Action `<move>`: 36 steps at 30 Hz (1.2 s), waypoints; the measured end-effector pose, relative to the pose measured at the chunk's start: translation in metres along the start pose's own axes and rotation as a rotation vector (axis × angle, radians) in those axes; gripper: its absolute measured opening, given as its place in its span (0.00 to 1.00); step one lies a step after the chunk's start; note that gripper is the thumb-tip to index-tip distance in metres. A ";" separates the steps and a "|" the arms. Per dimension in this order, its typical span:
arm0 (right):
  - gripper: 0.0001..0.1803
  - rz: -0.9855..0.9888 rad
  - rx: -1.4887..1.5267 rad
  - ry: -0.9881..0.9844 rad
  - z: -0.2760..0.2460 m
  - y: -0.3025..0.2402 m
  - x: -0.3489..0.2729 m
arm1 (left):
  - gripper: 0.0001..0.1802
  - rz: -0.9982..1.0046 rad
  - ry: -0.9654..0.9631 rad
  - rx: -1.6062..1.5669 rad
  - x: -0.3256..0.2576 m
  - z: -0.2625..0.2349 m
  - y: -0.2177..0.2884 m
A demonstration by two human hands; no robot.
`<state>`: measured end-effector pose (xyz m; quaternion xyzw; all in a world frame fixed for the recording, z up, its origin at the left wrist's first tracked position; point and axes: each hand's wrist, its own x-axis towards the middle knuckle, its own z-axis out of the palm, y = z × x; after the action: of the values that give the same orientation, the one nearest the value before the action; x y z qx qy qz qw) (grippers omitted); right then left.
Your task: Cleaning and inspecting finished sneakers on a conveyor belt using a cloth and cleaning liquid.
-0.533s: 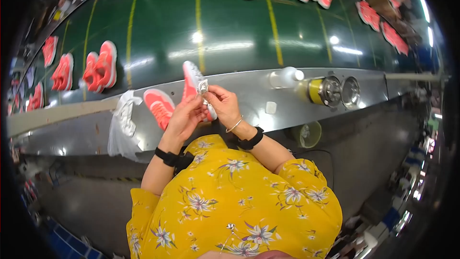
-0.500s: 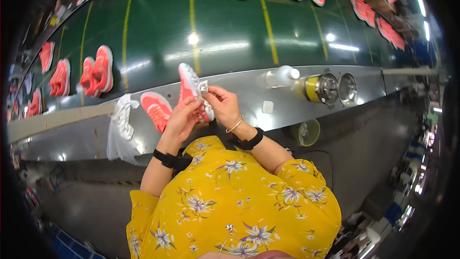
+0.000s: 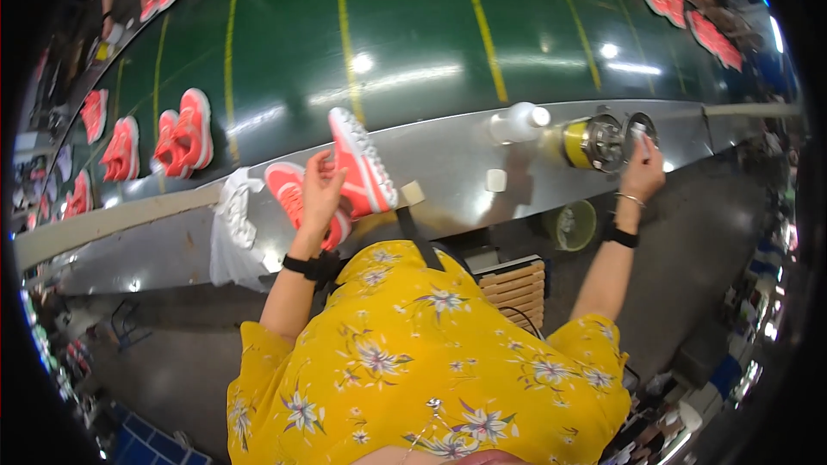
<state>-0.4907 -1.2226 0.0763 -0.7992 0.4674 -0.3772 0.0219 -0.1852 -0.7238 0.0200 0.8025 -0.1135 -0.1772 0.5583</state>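
We note the right hand (image 3: 643, 174) pinching a white wad (image 3: 637, 132) at the round metal dish (image 3: 652, 132), the left hand (image 3: 322, 193) against the coral sneaker (image 3: 360, 174) on the steel ledge (image 3: 439, 157), grip indeterminable, and advise keeping the shoe steady.

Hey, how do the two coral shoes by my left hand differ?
The left shoe shows its laces, while the right shoe is tipped sideways, its sole facing right. Your left hand hides part of the left shoe; the right shoe is mostly in view. Both are coral and white.
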 end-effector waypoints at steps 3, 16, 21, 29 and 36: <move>0.10 -0.041 -0.060 -0.182 0.015 0.057 0.021 | 0.43 -0.031 0.049 0.197 -0.002 0.003 -0.013; 0.11 0.017 -0.099 -0.324 0.060 0.069 0.001 | 0.61 -0.015 -0.070 0.325 0.037 0.023 -0.021; 0.12 0.068 -0.142 -0.233 0.062 0.086 -0.009 | 0.68 -0.107 -0.200 0.145 0.050 0.026 -0.018; 0.11 0.026 -0.150 -0.240 0.069 0.091 -0.002 | 0.71 -0.074 -0.208 0.230 0.052 0.033 -0.012; 0.10 0.017 -0.210 -0.188 0.044 0.024 0.004 | 0.70 -0.048 -0.192 0.185 0.048 0.034 -0.017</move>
<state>-0.4799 -1.2531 0.0382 -0.8250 0.5070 -0.2493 -0.0151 -0.1556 -0.7656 -0.0139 0.8323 -0.1629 -0.2553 0.4642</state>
